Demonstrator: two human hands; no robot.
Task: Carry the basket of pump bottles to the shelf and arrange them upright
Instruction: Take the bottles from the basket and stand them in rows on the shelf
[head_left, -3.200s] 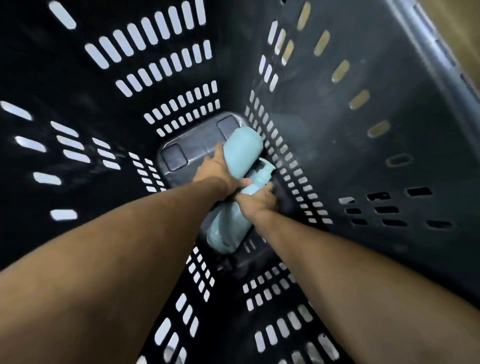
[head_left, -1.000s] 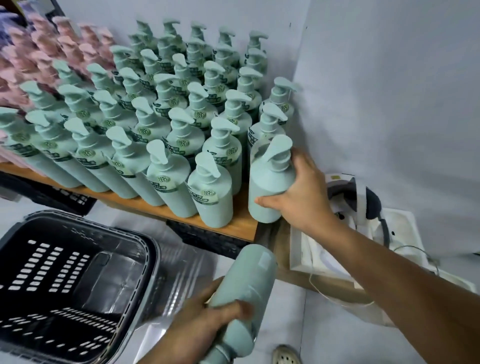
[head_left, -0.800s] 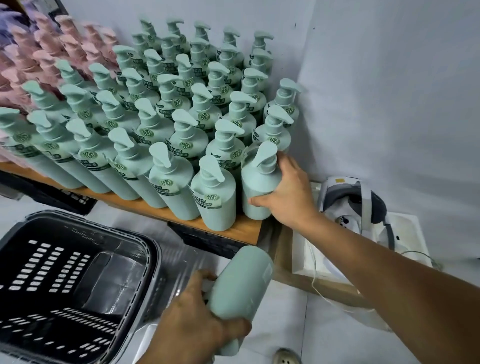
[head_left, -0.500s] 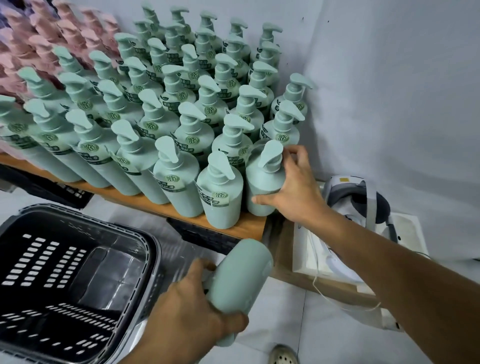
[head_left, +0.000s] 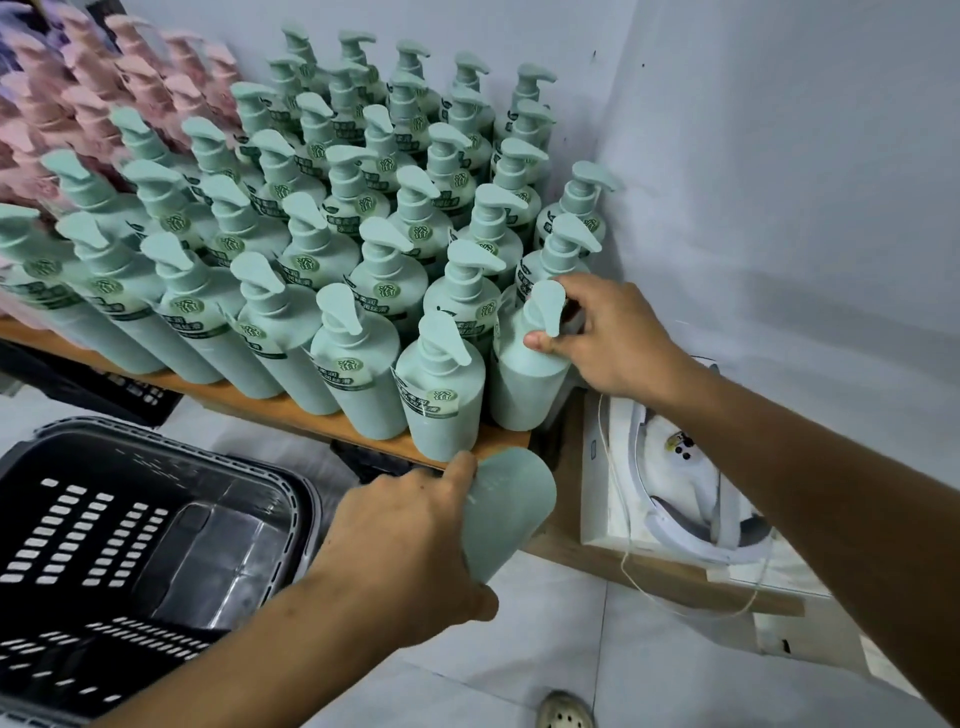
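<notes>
The left hand (head_left: 405, 551) hides the pump end of the held bottle (head_left: 511, 509). The right hand (head_left: 618, 338) grips the end bottle (head_left: 530, 384), fingertips hidden behind its pump. The basket (head_left: 306, 499) is cut off by the left and bottom edges. The pink bottles (head_left: 93, 62) are blurred and cropped at the top left. The label print is too small to read. The right forearm covers part of a white device (head_left: 691, 483).

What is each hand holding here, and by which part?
Left hand grips a loose green bottle round its body; right hand holds the front-right shelf bottle at its pump neck.
</notes>
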